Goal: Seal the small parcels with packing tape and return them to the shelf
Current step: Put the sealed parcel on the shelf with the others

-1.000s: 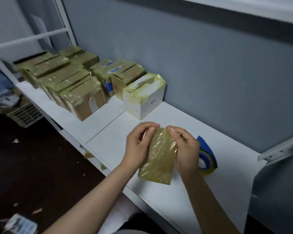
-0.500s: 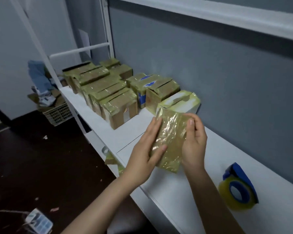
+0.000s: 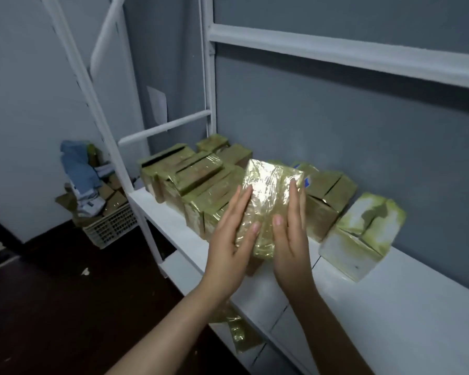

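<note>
A small flat parcel (image 3: 271, 196) wrapped in shiny yellowish tape is held up in the air between my two hands, above the white shelf (image 3: 390, 315). My left hand (image 3: 232, 239) presses its left side with straight fingers. My right hand (image 3: 291, 234) presses the right side, fingers straight too. Behind the parcel, several taped parcels (image 3: 190, 182) stand in rows at the shelf's far left. A white taped box (image 3: 360, 239) stands to the right of them. The tape roll is out of view.
White shelf posts (image 3: 209, 85) and a rail (image 3: 163, 128) rise at the shelf's left end. A plastic crate (image 3: 111, 226) with clutter sits on the dark floor to the left. More taped parcels (image 3: 236, 331) lie on a lower shelf under my left arm.
My hands have carried the parcel up and to the left, toward the rows of taped parcels. My fingers have straightened along its sides. The tape roll has left the view.
</note>
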